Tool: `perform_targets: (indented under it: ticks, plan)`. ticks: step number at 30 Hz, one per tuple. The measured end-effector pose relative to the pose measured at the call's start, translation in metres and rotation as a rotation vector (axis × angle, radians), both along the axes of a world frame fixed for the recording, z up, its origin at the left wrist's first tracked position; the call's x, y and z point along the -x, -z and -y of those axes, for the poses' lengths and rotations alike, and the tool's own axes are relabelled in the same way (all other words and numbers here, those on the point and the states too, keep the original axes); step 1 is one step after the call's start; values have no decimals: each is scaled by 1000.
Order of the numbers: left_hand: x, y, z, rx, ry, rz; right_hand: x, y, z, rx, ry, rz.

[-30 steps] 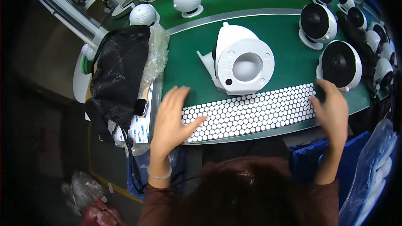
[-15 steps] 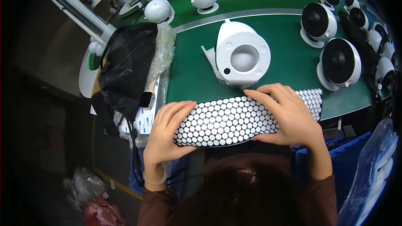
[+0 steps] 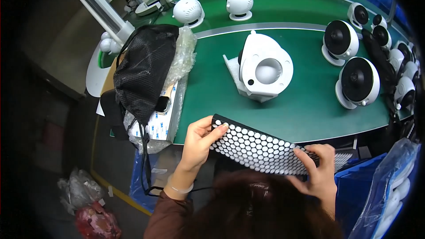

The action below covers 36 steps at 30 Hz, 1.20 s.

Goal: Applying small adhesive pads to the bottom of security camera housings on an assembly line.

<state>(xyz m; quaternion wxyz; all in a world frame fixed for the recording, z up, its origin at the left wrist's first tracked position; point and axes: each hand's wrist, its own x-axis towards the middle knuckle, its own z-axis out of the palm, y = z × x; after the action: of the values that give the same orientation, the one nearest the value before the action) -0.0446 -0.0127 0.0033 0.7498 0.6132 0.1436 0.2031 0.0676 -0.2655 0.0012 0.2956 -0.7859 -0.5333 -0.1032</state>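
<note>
on the near side of the white device (image 3: pixel 264 48), the dotted sheet (image 3: pixel 252 150), flat on the green table (image 3: pixel 212 88) a second ago, now tilts, hand-held: left hand (image 3: pixel 198 144) pinching one corner between thumb and fingers, right hand (image 3: pixel 319 172) gripping farther along, fingers bent.
</note>
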Motion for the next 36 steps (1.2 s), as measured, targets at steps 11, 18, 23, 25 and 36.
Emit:
perform_targets:
  ticks: [11,18,23,25,36]
  plan:
    - [-12,-32,3,-606,283,108,-21,-16,-72,-148,-474,-769]
    - [-26,-47,7,-915,-76,267,-15,-16,-84,-305,-254,-502]
    - [-26,-49,7,-611,111,101,-16,-21,-79,-265,-352,-601]
    - [-27,-52,7,-622,106,90,-21,-20,-72,-246,-372,-687]
    - [-42,-43,3,-663,50,35,-32,5,-49,-98,-126,-691]
